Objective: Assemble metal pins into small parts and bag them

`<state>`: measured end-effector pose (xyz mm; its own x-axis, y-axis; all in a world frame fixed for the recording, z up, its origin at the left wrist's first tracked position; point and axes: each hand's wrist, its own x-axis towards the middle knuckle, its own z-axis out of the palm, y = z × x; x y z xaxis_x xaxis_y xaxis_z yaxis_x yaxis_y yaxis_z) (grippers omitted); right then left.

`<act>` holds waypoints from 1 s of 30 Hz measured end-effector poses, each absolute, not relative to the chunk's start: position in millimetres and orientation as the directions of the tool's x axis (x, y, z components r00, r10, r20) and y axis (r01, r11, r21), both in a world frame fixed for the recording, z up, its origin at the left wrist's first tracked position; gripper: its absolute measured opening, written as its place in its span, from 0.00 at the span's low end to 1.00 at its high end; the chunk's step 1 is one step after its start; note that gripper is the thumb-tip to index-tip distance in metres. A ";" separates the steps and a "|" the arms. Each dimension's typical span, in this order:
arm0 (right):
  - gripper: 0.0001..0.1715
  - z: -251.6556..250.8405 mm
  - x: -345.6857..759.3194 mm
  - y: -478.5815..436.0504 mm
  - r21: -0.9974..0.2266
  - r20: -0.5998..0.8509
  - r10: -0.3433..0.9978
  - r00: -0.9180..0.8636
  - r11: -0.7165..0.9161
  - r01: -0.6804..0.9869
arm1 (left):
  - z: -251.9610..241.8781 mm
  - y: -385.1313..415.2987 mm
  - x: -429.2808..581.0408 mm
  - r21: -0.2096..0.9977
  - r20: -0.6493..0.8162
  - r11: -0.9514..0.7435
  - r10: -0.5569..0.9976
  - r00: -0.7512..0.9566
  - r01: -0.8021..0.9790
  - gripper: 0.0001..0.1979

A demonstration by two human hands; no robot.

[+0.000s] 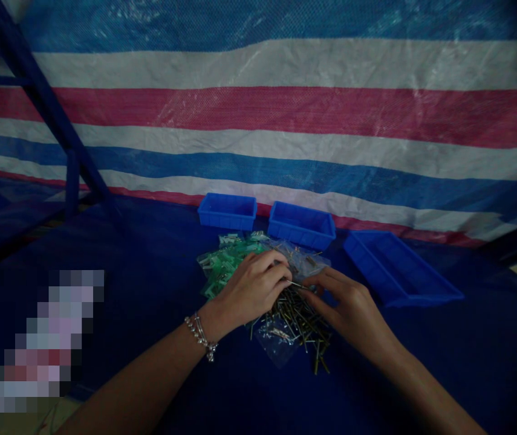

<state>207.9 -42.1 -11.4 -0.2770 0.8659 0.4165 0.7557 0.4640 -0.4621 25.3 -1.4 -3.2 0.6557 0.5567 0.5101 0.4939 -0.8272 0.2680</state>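
A thin metal rod point(295, 284), perhaps a long screw, runs between the fingertips of both hands over the table. My left hand point(251, 287), with a silver bracelet at its wrist, has its fingers curled closed on the left end. My right hand point(349, 299) pinches the other end between thumb and fingers. Beneath them lies a loose heap of long thin metal pieces point(301, 320), some silver and some brass-coloured. Small green pieces point(222, 263) are piled left of the heap. A clear plastic bag point(303, 260) lies behind the hands, and another small bag point(279, 344) is in front.
Two blue plastic bins point(227, 219) point(302, 228) stand behind the heap, and a third blue bin point(401, 299) sits at the right. The blue table surface point(149, 284) surrounds them. A striped tarp point(258, 109) hangs behind; a dark blue metal frame point(49, 115) slants at the left.
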 end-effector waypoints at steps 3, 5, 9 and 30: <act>0.07 -11.7 208.4 -41.3 -0.453 0.430 0.859 -0.278 0.472 0.756 | -3.5 -0.8 24.9 0.268 0.506 -0.826 0.559 0.656 0.496 0.03; 0.07 -12.1 209.1 -40.4 -0.443 0.427 0.861 -0.277 0.466 0.766 | -4.0 -0.1 24.7 0.272 0.519 -0.827 0.556 0.649 0.492 0.03; 0.07 -11.6 210.2 -39.5 -0.430 0.431 0.866 -0.255 0.446 0.785 | -5.3 1.4 25.1 0.286 0.551 -0.830 0.552 0.626 0.479 0.03; 0.08 -10.6 209.2 -40.6 -0.375 0.465 0.848 -0.255 0.449 0.811 | -4.0 -0.8 25.9 0.247 0.576 -0.834 0.536 0.618 0.494 0.04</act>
<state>209.2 -40.6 -10.6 -0.2549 0.8479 0.4649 0.8108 0.4494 -0.3751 25.9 -0.8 -4.0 0.6177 0.5358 0.5756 0.4936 -0.8340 0.2467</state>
